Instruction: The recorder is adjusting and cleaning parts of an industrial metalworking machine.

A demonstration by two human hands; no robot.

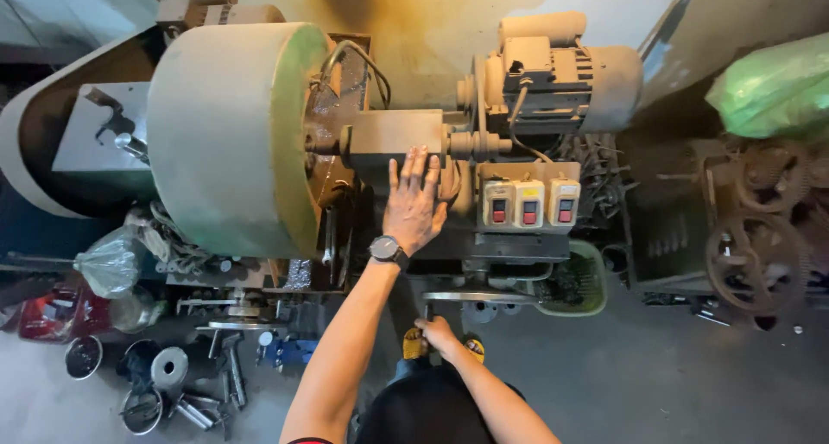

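The machine (380, 137) stands against the wall, its boxy middle block lying lengthwise from the big round drum (229, 137) across to the motor (553, 77). The left hand (414, 204) rests flat on that block, fingers spread. The right hand (438, 332) is closed round a lever (427, 310) low down.

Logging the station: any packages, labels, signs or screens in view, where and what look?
No screens or signs.
Green plastic bag: top right, bulging, translucent.
Clear plastic bag: lower left, knotted, crumpled.
Three switch boxes: right of left hand, cream, red and black buttons.
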